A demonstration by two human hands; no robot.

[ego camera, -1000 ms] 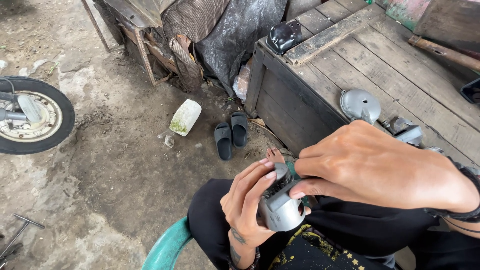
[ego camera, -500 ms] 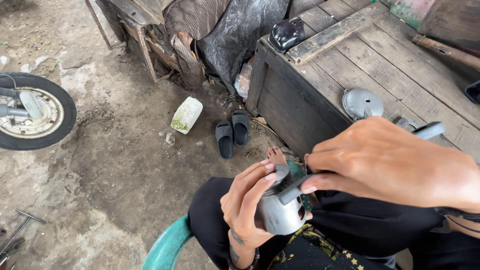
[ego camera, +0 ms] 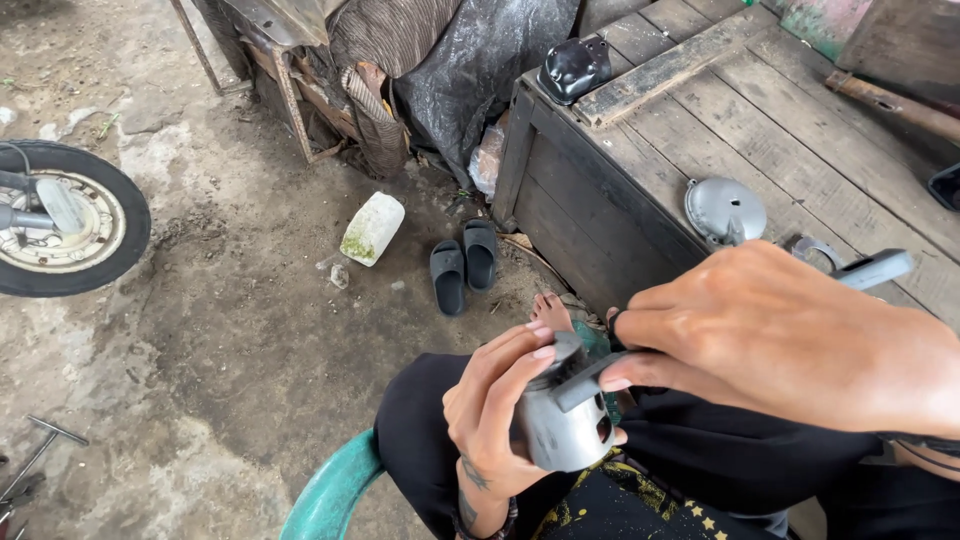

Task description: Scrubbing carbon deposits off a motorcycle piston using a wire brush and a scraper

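Head view: a grey metal piston (ego camera: 565, 430) is held over the lap, clasped round its side by the left hand (ego camera: 495, 415), fingers curled tight on it. The right hand (ego camera: 790, 345) is closed on a dark tool (ego camera: 590, 378) whose tip is laid against the piston's top edge; a grey handle end (ego camera: 875, 268) shows past the knuckles. No support is seen under the piston, so a slip of the tool could drive it into the left fingers (ego camera: 530, 350), or the piston could be knocked out of the grasp onto the dirt floor (ego camera: 220, 330). A round metal cover (ego camera: 725, 210) lies near the crate's (ego camera: 640, 150) front edge and could be brushed off by the right arm
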